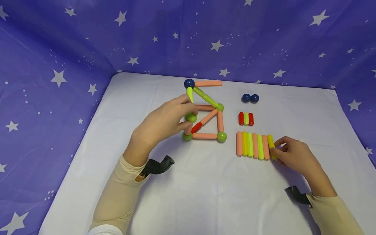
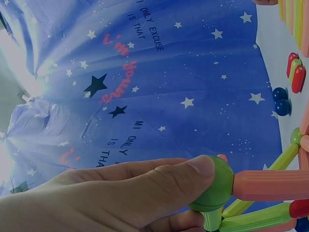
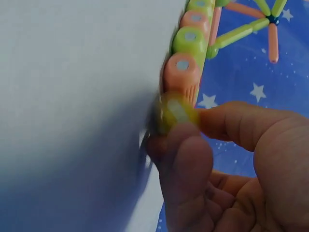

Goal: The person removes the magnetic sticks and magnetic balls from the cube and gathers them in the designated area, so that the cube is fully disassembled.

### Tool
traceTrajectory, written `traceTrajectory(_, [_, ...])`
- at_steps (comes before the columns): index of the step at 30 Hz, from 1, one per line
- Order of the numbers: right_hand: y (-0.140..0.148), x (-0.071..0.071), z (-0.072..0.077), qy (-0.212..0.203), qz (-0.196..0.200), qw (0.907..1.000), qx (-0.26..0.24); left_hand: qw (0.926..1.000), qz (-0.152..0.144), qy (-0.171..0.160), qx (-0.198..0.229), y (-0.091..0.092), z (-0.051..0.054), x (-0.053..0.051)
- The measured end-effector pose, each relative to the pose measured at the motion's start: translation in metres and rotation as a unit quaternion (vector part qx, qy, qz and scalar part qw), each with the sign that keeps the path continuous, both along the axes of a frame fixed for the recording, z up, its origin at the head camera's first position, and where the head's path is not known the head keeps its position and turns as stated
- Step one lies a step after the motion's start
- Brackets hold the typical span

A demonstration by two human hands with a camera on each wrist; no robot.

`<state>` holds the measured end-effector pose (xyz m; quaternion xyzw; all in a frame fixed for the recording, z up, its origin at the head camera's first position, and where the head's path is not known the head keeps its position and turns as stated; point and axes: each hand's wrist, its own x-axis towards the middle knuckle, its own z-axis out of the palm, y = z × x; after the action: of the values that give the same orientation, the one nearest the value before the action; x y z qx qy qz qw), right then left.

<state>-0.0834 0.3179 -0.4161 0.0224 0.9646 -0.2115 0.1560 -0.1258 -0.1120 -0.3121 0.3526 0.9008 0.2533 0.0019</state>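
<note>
Ball (image 1: 192, 118) in left-hand grip (image 1: 167, 118), yellow stick (image 1: 270, 141) in right-hand grip (image 1: 292, 154)

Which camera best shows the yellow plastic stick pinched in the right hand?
The head view: the yellow plastic stick shows most of its length, partly covered by the right hand. The right wrist view shows its blurred end; the left wrist view doesn't clearly show it.

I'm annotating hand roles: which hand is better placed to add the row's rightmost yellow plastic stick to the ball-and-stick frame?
The right hand, probably: it pinches that yellow stick, while the left hand grips a green plastic ball on the frame.
</note>
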Motion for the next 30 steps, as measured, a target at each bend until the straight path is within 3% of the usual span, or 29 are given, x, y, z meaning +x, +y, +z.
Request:
traceTrajectory(4, [-0.005, 0.001, 0.0, -0.01, 0.007, 0.9999, -0.012, 1.0, 0.001, 0.001, 0.001, -0.001, 0.0, 0.001])
traceTrajectory(7, [-0.006, 0.0, 0.003, 0.004, 0.011, 0.9999, 0.003, 1.0, 0.001, -0.001, 0.004, 0.0, 0.0, 0.001])
traceTrajectory(14, [-0.016, -0.015, 0.021, 0.097, 0.021, 0.994, 0.047, 1.0, 0.0, 0.001, 0.003, -0.001, 0.0, 0.001])
traceTrajectory(17, [-0.031, -0.029, 0.034, 0.159, 0.055, 0.9851, 0.039, 1.0, 0.001, 0.001, 0.0, -0.002, -0.001, 0.0])
traceTrajectory(22, [-0.072, -0.056, 0.059, 0.234, 0.145, 0.9613, -0.008, 1.0, -0.001, -0.004, 0.003, -0.002, -0.001, 0.0])
traceTrajectory(27, [-0.118, -0.089, 0.079, 0.247, 0.239, 0.9378, -0.05, 0.9999, -0.003, -0.005, 0.009, -0.002, 0.0, 0.001])
traceTrajectory(30, [-0.144, -0.109, 0.086, 0.237, 0.265, 0.9327, -0.06, 0.9999, -0.005, -0.002, 0.01, -0.002, -0.001, 0.0])
